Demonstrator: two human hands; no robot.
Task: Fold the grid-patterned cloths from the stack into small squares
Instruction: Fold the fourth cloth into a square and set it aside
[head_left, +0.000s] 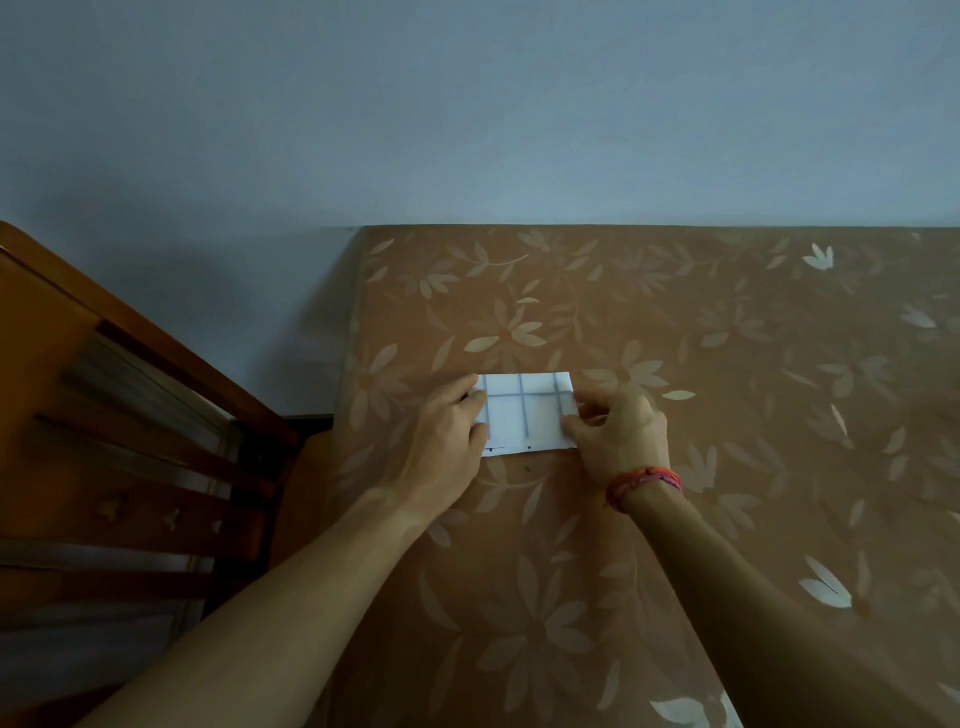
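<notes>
**Cloth held at both ends between my fingers**

The cloth (524, 410) lies flat on the table (727, 415), already folded to a small white oblong with grey grid lines, and it spans the gap between my two hands. My left hand (447, 431) covers its left end: the fingers (475, 399) are bent over that edge and hold it down, the back of the hand facing up. My right hand (618, 431) has the right end, fingers (584, 402) and thumb curled close together and pinching the edge. How much cloth sits under either grip I cannot tell, as my knuckles hide it. The near edge of the cloth shows a thin under-layer peeping out just toward me from my fingertips.

A red band (644, 483) sits on my right wrist. Out past my left hand stands a wooden chair (130, 415), well apart from the cloth. Beyond my fingertips the table runs to a pale wall (467, 104)
</notes>
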